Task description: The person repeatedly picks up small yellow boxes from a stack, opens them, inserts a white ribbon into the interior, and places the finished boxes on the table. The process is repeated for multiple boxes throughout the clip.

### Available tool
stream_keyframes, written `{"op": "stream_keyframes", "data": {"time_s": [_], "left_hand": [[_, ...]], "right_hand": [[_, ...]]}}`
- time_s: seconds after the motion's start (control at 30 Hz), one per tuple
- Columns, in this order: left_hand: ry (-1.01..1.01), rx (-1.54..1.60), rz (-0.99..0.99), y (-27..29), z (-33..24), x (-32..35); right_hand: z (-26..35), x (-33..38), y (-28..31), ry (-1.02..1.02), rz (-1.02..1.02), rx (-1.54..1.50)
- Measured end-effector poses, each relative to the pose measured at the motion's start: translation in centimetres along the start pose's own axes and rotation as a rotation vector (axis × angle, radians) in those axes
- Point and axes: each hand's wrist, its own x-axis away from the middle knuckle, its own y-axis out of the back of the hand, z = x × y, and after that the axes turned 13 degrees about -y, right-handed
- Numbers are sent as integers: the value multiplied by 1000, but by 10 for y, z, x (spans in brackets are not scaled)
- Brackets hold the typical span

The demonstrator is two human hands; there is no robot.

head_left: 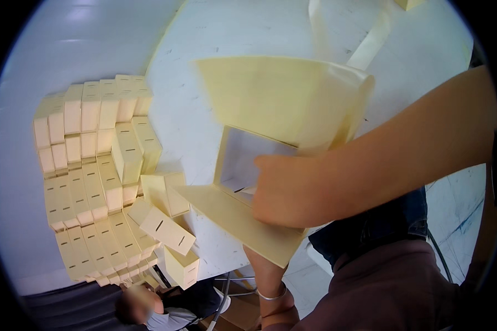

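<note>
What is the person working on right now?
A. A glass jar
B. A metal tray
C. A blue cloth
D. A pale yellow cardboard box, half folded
D: the right hand presses on a pale yellow, partly folded cardboard box on the white table, beside a stack of finished boxes.

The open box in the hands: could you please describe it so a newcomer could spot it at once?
On the white table, right of the stack of closed boxes, sits the open box. Unlike them it is unfolded, flaps spread, with the right hand pressing inside.
</note>
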Motion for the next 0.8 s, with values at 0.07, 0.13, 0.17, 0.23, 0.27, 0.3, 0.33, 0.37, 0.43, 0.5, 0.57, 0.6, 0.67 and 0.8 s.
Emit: {"op": "stream_keyframes", "data": {"time_s": [0.07,0.13,0.17,0.23,0.27,0.3,0.33,0.37,0.43,0.5,0.57,0.6,0.67,0.8], "left_hand": [[-11,-101,14,13,3,0],[99,-164,28,42,23,-4],[29,-253,13,58,31,-2],[-201,-383,10,64,40,-23],[-225,-335,39,67,45,-31],[-253,-287,70,68,51,-43],[-276,-241,103,68,55,-53],[-329,-264,124,70,58,-63],[-448,-309,174,73,58,-89],[-509,-289,226,62,81,-116],[-482,-202,305,49,81,-130],[-410,-136,353,44,75,-133],[-509,-44,283,34,83,-132],[-237,205,246,42,96,-111]], "right_hand": [[1,14,6,-2,-36,105],[-8,13,10,18,-71,231],[-2,12,18,37,-82,309],[5,38,27,-41,-97,466],[7,46,32,-69,-94,533],[9,54,35,-95,-89,604],[11,58,35,-135,-73,610],[13,55,39,-169,-53,615],[16,48,45,-164,0,560],[22,43,48,-164,19,543],[19,43,44,-191,18,541],[18,47,44,-215,-15,549],[17,57,48,-274,-74,565],[14,84,72,-688,89,578]]}}
